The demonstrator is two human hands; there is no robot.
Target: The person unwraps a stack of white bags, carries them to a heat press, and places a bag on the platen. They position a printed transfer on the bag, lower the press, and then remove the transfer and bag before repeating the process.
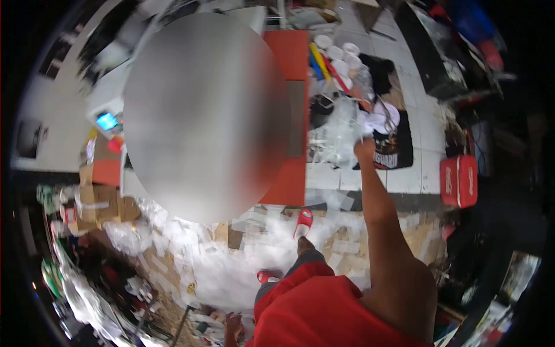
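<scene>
My right arm stretches forward, and my right hand (pixel 364 148) rests at the edge of a white tiled surface (pixel 404 179). The hand touches crumpled clear plastic (pixel 335 136) and a white cloth (pixel 378 121); motion blur hides whether the fingers grip either. A black printed T-shirt (pixel 396 153) lies just right of the hand. My left hand (pixel 232 325) hangs low at the bottom of the view beside my red shorts (pixel 324 306); its fingers are too small and blurred to read. A large blurred oval covers the middle left.
White cups (pixel 341 55) and coloured sticks (pixel 321 61) sit at the back of the tiled surface. A red cooler box (pixel 459 180) stands at the right. Red slippers (pixel 303 220) are on my feet on a littered floor. Cardboard boxes (pixel 101 202) and plastic bags (pixel 130 236) lie at the left.
</scene>
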